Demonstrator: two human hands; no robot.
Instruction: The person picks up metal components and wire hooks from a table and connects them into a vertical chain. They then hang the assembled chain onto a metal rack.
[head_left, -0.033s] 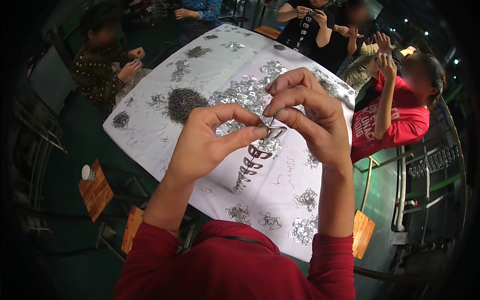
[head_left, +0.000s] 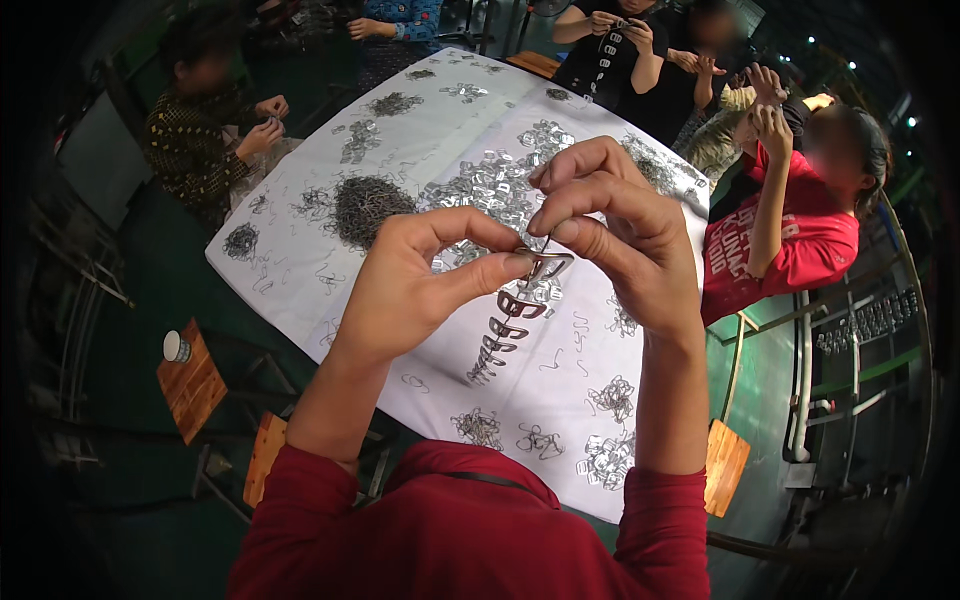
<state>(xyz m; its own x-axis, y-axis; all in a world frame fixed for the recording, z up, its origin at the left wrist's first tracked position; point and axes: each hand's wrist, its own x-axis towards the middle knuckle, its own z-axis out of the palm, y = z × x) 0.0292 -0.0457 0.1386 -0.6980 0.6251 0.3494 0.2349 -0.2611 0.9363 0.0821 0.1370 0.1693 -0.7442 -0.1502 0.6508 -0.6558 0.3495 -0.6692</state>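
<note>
Above the table, my left hand (head_left: 415,285) is closed, thumb and forefinger pinching a flat metal buckle (head_left: 555,268) with slots. My right hand (head_left: 640,235) is closed too; its thumb and fingertips grip a thin dark wire hook (head_left: 546,243) that reaches down to the buckle. Below my fingers hangs a chain of linked buckles (head_left: 510,332), one under another. Exactly how the hook meets the buckle is partly hidden by my fingertips. Behind my hands, a heap of loose silver buckles (head_left: 485,185) lies on the white-covered table (head_left: 470,410).
A dark pile of wire hooks (head_left: 372,208) lies left of the buckles. Smaller clusters of hooks (head_left: 478,428) and buckles (head_left: 607,460) lie near me. Several people work around the table, one in a red shirt (head_left: 780,240). A paper cup (head_left: 177,346) stands on a wooden stool (head_left: 192,390).
The hanging chain of buckles has swung very slightly. Both hands keep nearly the same place and grip.
</note>
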